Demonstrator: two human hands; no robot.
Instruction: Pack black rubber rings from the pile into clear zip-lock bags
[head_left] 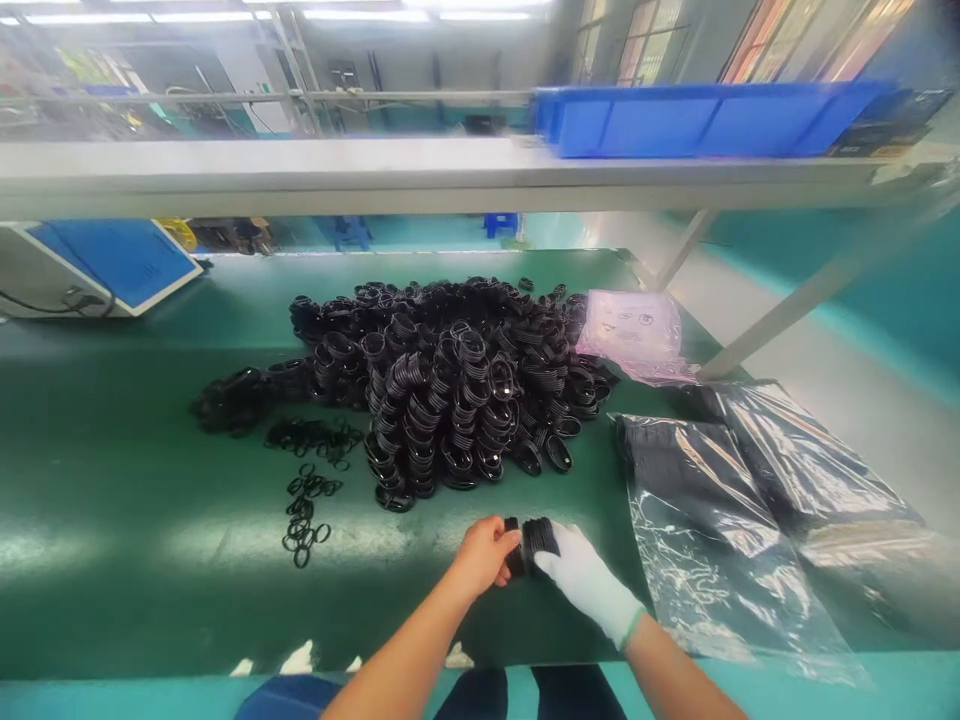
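My bare left hand (486, 553) is closed on a short stack of black oval rings (514, 546) near the front of the green table. Right beside it, my right hand (589, 575), in a white glove, grips a thicker stack of black rings (539, 540). The two stacks stand on edge, close together. Beyond my hands rises a large heap of black oval rings (450, 390), many nested in curved stacks. Small loose black bands (301, 515) lie to the left of my hands.
Clear plastic bags (697, 500) with black pieces inside lie at the right. Behind them is a pinkish plastic bag (634, 325). A blue and white box (112, 262) stands at the back left. A shelf (300, 185) crosses above the green table (150, 580), carrying blue bins (675, 122).
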